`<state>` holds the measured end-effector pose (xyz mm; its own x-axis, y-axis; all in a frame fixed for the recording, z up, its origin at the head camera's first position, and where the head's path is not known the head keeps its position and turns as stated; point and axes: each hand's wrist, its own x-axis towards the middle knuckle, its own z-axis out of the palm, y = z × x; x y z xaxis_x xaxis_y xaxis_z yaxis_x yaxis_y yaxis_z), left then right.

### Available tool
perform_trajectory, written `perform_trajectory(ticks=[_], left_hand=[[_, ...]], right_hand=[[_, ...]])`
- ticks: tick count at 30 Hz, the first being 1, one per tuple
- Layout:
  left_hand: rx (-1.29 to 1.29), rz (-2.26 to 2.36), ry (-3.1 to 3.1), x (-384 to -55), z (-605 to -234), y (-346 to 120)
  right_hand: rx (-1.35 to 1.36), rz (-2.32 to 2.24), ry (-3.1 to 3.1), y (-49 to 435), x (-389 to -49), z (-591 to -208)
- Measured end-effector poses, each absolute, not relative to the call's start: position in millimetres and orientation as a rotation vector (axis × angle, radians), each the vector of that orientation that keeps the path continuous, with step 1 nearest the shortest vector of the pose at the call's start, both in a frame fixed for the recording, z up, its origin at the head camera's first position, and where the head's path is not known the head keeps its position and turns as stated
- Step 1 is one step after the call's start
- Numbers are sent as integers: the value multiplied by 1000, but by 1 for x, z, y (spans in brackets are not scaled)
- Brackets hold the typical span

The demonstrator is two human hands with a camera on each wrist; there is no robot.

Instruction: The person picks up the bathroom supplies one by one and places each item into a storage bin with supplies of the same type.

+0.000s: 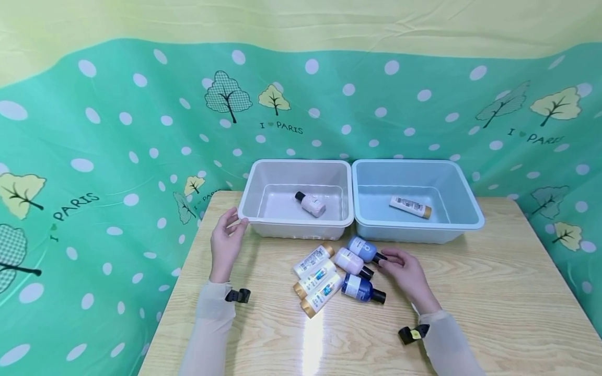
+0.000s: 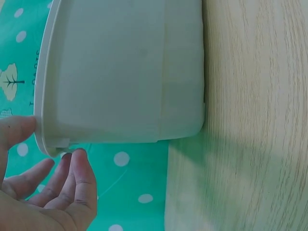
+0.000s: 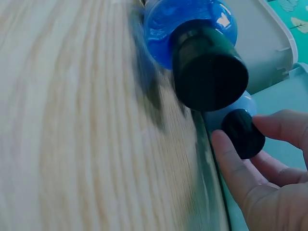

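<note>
At the front left corner of the grey bin (image 1: 301,222), my left hand (image 1: 228,243) pinches the rim, with the thumb on the rim and fingertips under it in the left wrist view. My right hand (image 1: 406,274) has thumb and fingertips at the black cap (image 3: 243,134) of a light blue bottle (image 1: 361,247), pinching it. Beside that bottle lie a pink bottle (image 1: 349,260) and a dark blue bottle (image 1: 356,288), both black-capped. Left of them, three white tubes with gold caps lie side by side, the nearest tube (image 1: 324,292) angled toward me.
Inside the grey bin lies a pale pink bottle (image 1: 313,206) with a black cap. A light blue bin (image 1: 418,225) stands against its right side, with a white gold-capped tube (image 1: 407,206) in it. Behind both bins hangs a green dotted curtain (image 1: 329,104). Everything stands on a wooden table (image 1: 517,292).
</note>
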<state>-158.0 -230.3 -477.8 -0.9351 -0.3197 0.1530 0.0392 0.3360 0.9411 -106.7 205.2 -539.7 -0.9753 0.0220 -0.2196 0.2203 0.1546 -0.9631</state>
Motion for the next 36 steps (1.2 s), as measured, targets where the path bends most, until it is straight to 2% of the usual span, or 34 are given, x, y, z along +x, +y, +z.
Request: perform_trajectory(ticks=[18, 36], left_hand=[[258, -1680, -2266, -159, -477, -232], [270, -1738, -2250, -159, -477, -234]], right_hand=[[378, -2178, 2080, 210, -98, -526], [58, -2384, 1937, 198, -87, -475]])
